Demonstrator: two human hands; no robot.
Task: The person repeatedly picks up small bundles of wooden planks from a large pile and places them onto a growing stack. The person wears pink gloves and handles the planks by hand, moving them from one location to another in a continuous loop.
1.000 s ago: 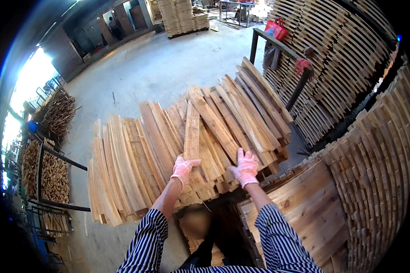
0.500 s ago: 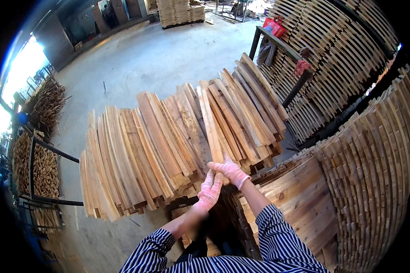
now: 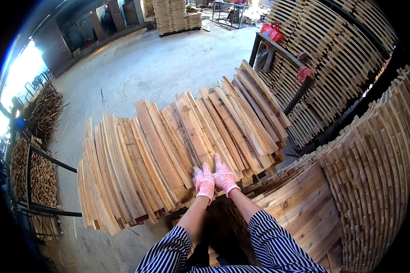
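Observation:
Both my hands wear pink-and-white knit gloves and meet at the near end of a wooden board [image 3: 197, 132]. My left hand [image 3: 204, 183] closes round the board's left side at that end. My right hand [image 3: 224, 176] grips the right side, its thumb and fingers along the edge. The board lies broad face up, its far end pointing away from me. It rests on a wide stack of rough wooden boards [image 3: 143, 157], laid side by side with uneven ends. The undersides of my fingers are hidden.
A dark metal frame post [image 3: 298, 93] with a red cloth stands at the stack's right, and black bars [image 3: 54, 211] stick out at its left. Tall board stacks [image 3: 369, 177] rise at the right. Scrap wood [image 3: 45, 107] lies far left; a board pile [image 3: 175, 18] stands at the back.
The board has gone from a narrow, angled position to lying broad face up on the stack. My hands now sit side by side instead of overlapping, with the left one shifted slightly left.

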